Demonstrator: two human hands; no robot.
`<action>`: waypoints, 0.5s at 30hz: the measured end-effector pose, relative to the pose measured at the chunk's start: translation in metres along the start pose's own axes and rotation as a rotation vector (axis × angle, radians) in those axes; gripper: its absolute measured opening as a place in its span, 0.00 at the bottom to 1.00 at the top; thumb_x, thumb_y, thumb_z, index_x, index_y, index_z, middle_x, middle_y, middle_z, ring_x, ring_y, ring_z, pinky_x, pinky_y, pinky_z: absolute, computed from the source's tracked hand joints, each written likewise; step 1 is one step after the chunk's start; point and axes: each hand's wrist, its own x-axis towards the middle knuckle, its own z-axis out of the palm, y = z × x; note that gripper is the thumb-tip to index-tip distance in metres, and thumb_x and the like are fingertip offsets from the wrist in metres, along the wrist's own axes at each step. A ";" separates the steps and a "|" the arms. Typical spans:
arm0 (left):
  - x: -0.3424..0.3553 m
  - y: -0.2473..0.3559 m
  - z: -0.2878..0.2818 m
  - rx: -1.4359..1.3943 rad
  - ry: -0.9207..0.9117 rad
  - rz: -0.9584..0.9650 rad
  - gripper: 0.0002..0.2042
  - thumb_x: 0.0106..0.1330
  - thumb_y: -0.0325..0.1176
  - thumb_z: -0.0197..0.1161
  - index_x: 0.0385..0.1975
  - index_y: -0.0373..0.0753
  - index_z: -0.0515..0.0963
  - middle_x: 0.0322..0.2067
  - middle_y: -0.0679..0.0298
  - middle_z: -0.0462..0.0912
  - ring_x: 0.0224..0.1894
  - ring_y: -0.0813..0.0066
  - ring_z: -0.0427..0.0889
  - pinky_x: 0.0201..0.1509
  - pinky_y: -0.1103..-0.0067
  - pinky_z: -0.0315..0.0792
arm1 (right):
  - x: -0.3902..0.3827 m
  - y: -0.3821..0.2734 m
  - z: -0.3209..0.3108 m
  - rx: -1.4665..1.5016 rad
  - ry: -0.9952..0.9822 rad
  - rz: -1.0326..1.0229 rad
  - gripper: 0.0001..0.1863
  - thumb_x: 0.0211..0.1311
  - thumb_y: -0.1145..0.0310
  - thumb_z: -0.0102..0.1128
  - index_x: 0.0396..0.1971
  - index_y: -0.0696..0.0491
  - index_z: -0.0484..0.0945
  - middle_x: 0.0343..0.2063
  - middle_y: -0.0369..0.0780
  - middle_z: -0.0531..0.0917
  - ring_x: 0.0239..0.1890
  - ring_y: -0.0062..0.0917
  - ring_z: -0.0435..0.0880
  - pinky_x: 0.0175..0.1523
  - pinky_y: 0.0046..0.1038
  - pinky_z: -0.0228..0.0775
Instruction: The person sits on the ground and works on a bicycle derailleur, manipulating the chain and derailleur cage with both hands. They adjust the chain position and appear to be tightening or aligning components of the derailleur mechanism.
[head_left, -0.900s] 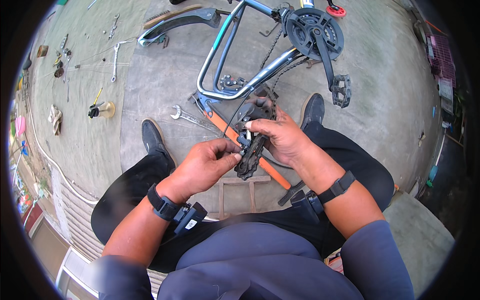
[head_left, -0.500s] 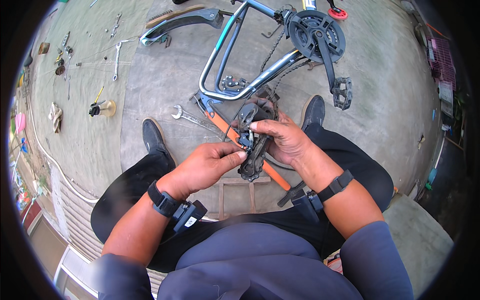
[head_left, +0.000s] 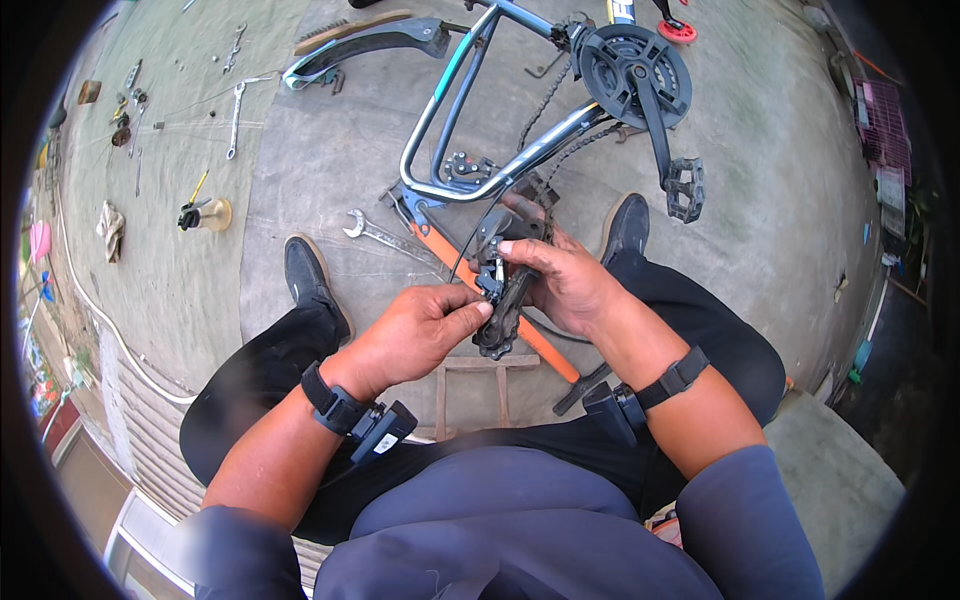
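Black metal forms the one derailleur (head_left: pixel 509 305) I watch remotely, long axis slanting to the lower left, between the right hand (head_left: pixel 568 282), nearer and wrapped around it, and the left hand (head_left: pixel 425 325), pinching its left edge, which part I cannot tell. Beyond lie one blue bicycle frame (head_left: pixel 447 73), one pedal (head_left: pixel 685 190).

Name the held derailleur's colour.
The derailleur is mostly black, best seen in the head view.

Glossy painted metal is being shown by the bicycle frame (head_left: pixel 447 80), grimy, dull metal by the derailleur (head_left: pixel 504 318), matt plastic by the chainring guard (head_left: pixel 599 72), smooth metal by the wrench (head_left: pixel 388 239) and creased cloth by the rag (head_left: pixel 110 233).
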 end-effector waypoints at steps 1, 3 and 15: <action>0.000 0.000 -0.001 0.018 0.008 0.012 0.15 0.76 0.39 0.59 0.43 0.30 0.82 0.30 0.63 0.82 0.35 0.79 0.75 0.42 0.76 0.73 | -0.002 0.000 0.000 -0.026 0.016 0.007 0.37 0.64 0.70 0.64 0.72 0.47 0.58 0.45 0.36 0.82 0.49 0.25 0.84 0.47 0.38 0.80; 0.001 0.000 -0.002 0.051 0.031 0.037 0.15 0.76 0.38 0.59 0.43 0.30 0.82 0.30 0.63 0.82 0.35 0.79 0.75 0.42 0.76 0.73 | -0.007 -0.001 0.003 -0.077 0.020 0.022 0.35 0.65 0.68 0.65 0.70 0.47 0.60 0.47 0.36 0.81 0.48 0.26 0.84 0.47 0.38 0.81; 0.008 -0.014 0.005 0.219 0.209 0.180 0.13 0.73 0.36 0.62 0.39 0.29 0.83 0.29 0.55 0.83 0.31 0.71 0.80 0.37 0.71 0.75 | -0.015 0.008 0.009 -0.200 0.119 0.048 0.28 0.68 0.68 0.63 0.63 0.51 0.62 0.46 0.41 0.83 0.41 0.27 0.87 0.38 0.32 0.85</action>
